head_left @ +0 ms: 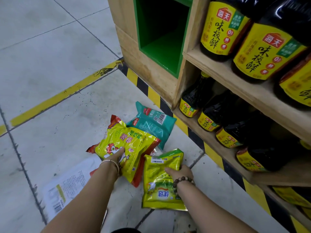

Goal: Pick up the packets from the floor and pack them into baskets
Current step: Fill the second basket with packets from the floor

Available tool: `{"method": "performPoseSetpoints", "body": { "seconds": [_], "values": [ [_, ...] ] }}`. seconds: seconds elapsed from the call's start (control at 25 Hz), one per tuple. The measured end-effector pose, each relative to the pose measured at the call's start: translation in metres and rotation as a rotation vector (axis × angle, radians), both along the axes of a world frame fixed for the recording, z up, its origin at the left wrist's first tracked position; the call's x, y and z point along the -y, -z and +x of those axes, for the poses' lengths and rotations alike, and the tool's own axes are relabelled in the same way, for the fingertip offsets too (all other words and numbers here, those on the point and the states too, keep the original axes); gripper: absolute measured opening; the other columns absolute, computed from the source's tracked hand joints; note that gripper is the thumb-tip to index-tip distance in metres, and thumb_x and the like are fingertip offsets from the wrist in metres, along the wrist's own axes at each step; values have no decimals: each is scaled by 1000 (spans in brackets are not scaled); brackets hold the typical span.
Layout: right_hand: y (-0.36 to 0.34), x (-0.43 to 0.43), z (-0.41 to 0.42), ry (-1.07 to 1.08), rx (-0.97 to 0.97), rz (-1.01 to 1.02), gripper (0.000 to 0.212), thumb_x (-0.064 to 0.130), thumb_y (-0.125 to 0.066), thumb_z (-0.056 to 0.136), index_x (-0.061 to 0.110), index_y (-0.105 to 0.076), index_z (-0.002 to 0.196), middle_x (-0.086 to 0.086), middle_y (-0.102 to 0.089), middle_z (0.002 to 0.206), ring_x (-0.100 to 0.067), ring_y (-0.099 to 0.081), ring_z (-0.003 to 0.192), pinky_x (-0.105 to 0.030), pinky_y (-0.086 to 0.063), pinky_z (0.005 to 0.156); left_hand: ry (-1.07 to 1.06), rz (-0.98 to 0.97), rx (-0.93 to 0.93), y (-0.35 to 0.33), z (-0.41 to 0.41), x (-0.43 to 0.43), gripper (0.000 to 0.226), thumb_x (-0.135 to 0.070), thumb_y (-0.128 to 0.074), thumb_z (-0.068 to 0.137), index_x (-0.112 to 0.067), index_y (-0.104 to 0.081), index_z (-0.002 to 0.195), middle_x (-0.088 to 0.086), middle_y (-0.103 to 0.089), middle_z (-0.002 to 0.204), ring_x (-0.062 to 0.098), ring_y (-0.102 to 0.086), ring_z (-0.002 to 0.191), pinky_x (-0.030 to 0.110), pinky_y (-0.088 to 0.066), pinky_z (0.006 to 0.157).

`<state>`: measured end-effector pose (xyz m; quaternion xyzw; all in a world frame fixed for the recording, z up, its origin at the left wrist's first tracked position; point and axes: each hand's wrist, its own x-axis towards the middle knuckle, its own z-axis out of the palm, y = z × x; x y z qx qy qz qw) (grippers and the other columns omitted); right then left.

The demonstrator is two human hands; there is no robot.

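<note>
At lower centre, on the floor [50, 73], the right hand [180, 173] grips the green-yellow packet [158, 184] by its right edge; the packet's long axis runs up-frame, in line with that forearm. The left hand [116, 158] rests on the yellow chicken-print packet [133, 140]; whether it grips is unclear. The teal packet [151, 125] lies beyond both, untouched.

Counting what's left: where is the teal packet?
Head view, centre: teal packet lies on the floor, beyond the yellow chicken packet, beside the shelf's striped tape.
</note>
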<state>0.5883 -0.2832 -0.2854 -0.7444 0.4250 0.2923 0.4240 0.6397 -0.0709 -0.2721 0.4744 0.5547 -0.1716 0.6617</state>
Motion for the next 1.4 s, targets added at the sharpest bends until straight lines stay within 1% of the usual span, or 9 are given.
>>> {"method": "performPoseSetpoints", "body": {
  "seconds": [0.12,0.2,0.32,0.6,0.8,1.04,1.16,1.28,1.4],
  "values": [
    [-5,1,-1,27,133,-18,61,38,-78,72,5,-57,118,-14,-60,122,-32,-57,112,-37,-49,87,-62,-32,119,1,3,0,55,-30,-59,91,-5,-43,138,10,-70,100,14,-70,81,27,-49,75],
    [-16,3,-3,58,224,-22,54,36,-78,73,5,-59,113,-12,-63,116,-31,-59,107,-35,-48,84,-64,28,184,-3,-2,-4,71,-33,-74,77,-7,-44,136,5,-67,102,14,-69,79,26,-49,73],
    [-39,9,-8,55,357,-6,34,30,-76,76,7,-59,95,-7,-63,96,-28,-61,94,-29,-44,72,-48,111,277,-15,-4,-13,47,-23,-75,76,-7,-56,116,2,-62,94,11,-65,69,31,-45,80],
    [-84,39,-35,83,613,-50,33,29,-76,76,7,-59,93,-6,-65,90,-23,-60,82,-31,-46,68,128,243,467,-73,-26,-4,15,-8,-75,75,-12,-62,82,-4,-67,57,10,-62,44,23,-52,43],
    [-126,70,-47,291,746,-88,27,22,-78,75,6,-61,86,-4,-65,81,-23,-62,77,-27,-49,67,309,287,585,-110,-38,22,17,-8,-76,73,-11,-64,86,6,-66,75,24,-62,70,30,-52,62],
    [-179,117,-85,462,834,-198,36,22,-78,74,-4,-60,89,-12,-65,78,-23,-59,68,-26,-48,61,617,281,691,-140,-58,62,42,-12,-84,61,7,-60,90,15,-62,78,24,-56,67,41,-49,64],
    [-210,140,-120,508,858,-267,28,18,-79,73,1,-59,80,-10,-65,74,-23,-59,65,-24,-49,60,703,266,764,-160,-73,94,38,-7,-80,68,17,-52,81,11,-51,70,17,-46,61,28,-38,57],
    [-244,163,-167,558,898,-373,23,16,-79,73,5,-60,79,-3,-63,70,-15,-57,61,-17,-46,56,810,208,851,-189,-99,135,34,-1,-75,71,-5,-44,60,-7,-48,45,0,-40,35,10,-30,39],
    [-275,187,-219,668,917,-472,21,16,-79,73,8,-62,82,-4,-66,76,-16,-61,66,-25,-50,64,932,64,898,-206,-120,172,44,-16,-84,56,8,-58,81,4,-59,70,11,-53,55,22,-42,54]
  ]
}}
